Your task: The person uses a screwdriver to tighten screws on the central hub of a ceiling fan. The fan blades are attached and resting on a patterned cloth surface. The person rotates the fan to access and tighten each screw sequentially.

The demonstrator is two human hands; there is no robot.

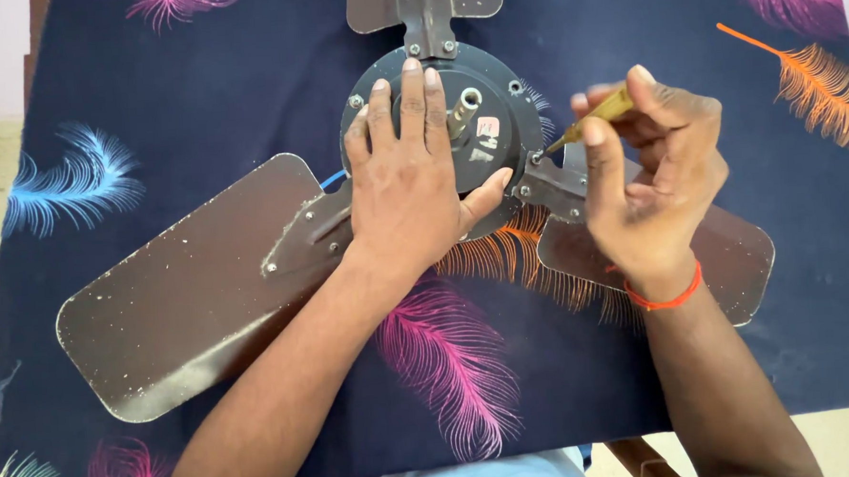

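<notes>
While the dark blue feather-print cloth [198,77] is covering the table, I am seeing the brown metal three-bladed ceiling fan [188,296] lying near its far edge; my left hand [408,191] is pressing flat, fingers spread, on the round dark motor hub [505,120], and my right hand [646,181] is pinching a yellow-handled screwdriver [586,122] at a hub-rim screw.

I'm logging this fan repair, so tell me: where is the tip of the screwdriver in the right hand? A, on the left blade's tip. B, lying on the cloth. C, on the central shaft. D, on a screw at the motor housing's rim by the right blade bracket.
D: the right hand holds the screwdriver with its tip on a screw at the motor housing rim; the left hand lies flat on the housing.
</notes>
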